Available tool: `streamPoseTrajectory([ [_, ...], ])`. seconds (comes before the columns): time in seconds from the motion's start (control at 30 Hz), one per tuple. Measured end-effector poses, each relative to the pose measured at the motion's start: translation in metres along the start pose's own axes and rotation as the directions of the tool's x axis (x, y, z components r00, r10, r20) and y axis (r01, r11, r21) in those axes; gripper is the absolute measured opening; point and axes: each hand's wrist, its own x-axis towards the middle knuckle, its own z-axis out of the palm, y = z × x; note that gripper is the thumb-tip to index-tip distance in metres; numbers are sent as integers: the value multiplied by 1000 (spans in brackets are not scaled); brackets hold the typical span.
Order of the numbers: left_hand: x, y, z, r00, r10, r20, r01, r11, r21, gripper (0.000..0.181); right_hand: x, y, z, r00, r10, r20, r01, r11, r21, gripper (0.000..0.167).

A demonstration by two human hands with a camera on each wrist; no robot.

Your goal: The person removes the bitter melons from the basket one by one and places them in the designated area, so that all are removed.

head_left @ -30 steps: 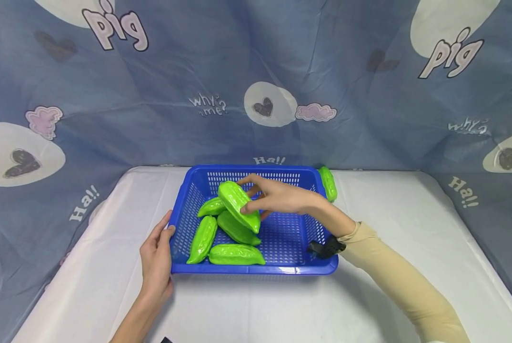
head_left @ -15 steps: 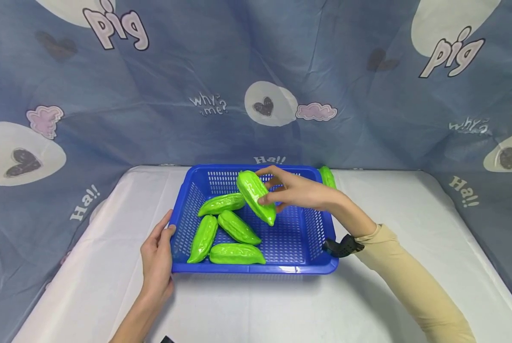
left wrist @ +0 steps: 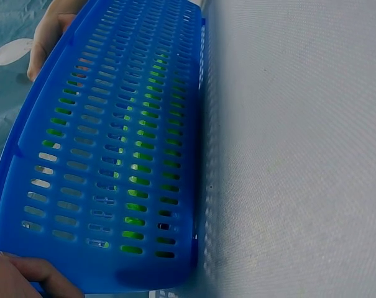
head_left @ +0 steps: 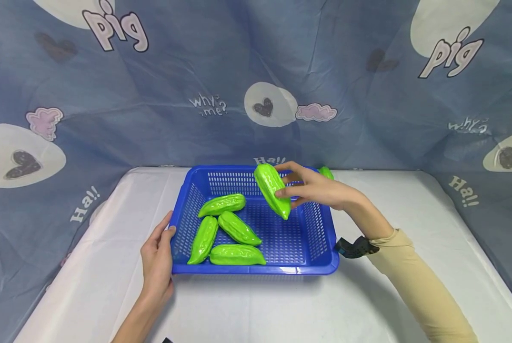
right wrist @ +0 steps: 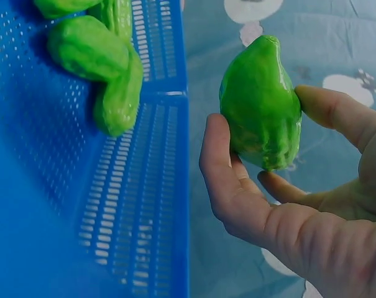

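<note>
My left hand (head_left: pixel 156 259) grips the left rim of a blue plastic basket (head_left: pixel 277 269), thumb on top of the edge. Its fingers also show in the lower left of the left wrist view, at the basket's corner. Above the basket's right half, my right hand (head_left: pixel 313 186) holds a bright green, bumpy bitter melon (head_left: pixel 273 190) between thumb and fingers. In the right wrist view the same bitter melon (right wrist: pixel 256 105) is tilted in the grip, touching nothing else. Several more bitter melons (head_left: pixel 237 254) lie on the basket floor, in its left half.
Another green bitter melon (head_left: pixel 326 172) lies outside, behind the basket's right back corner, partly hidden by the right hand. The basket stands on a white-covered table (head_left: pixel 238 309). A printed blue-grey cloth (head_left: pixel 221 133) hangs behind and at both sides.
My right hand has carried the bitter melon rightward and slightly back, off the others in the basket. The left hand and the basket have stayed put.
</note>
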Motion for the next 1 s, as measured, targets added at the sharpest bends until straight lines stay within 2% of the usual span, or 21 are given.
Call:
streamPoseTrajectory([
  [0.37, 1, -1, 1, 1000, -8, -11, 8, 1000, -2, 48, -17, 14, -24, 998, 26, -57, -23, 998, 66, 78],
  [0.67, 1, -1, 0, 1000, -8, -9, 8, 1000, 5, 49, -24, 31, -38, 993, 48, -109, -35, 993, 116, 76],
  [1.0, 1, -1, -1, 1000, -17, -2, 17, 1000, 3, 49, -37, 50, -60, 984, 52, -171, -20, 983, 184, 75],
])
